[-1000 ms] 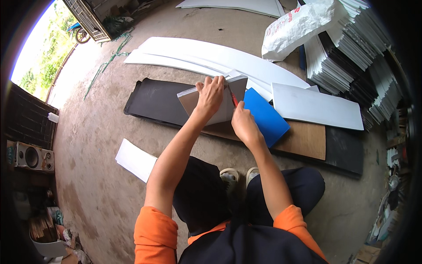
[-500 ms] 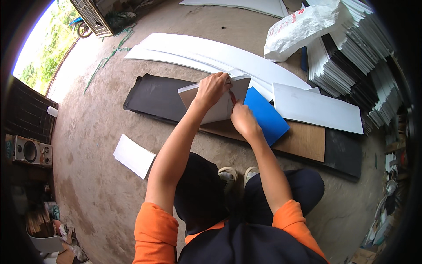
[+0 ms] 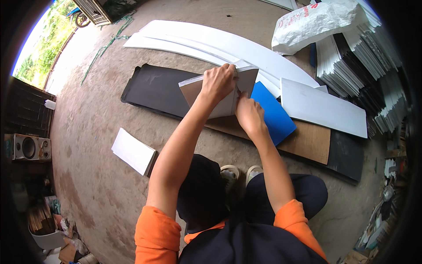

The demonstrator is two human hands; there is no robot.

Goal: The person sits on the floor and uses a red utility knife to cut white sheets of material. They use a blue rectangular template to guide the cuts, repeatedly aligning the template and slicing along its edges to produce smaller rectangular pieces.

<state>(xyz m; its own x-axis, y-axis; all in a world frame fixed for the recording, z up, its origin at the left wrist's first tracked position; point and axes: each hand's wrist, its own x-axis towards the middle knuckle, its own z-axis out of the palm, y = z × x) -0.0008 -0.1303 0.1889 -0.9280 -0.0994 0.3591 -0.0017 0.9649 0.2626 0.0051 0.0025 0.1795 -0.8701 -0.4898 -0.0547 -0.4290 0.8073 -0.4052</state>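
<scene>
the grey-backed sheet (image 3: pixel 220 94), lifted over the far edge of the black mat (image 3: pixel 154 88) on the floor, is best kept steady by the left hand (image 3: pixel 218 82) clamped on its top edge while the right hand (image 3: pixel 249 115) is pinched closed at its lower corner.

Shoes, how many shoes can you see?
2. One pale shoe shows just left of the other shoe, both on the concrete floor between the person's knees, below the brown board. Dark trousers hide most of each.
</scene>
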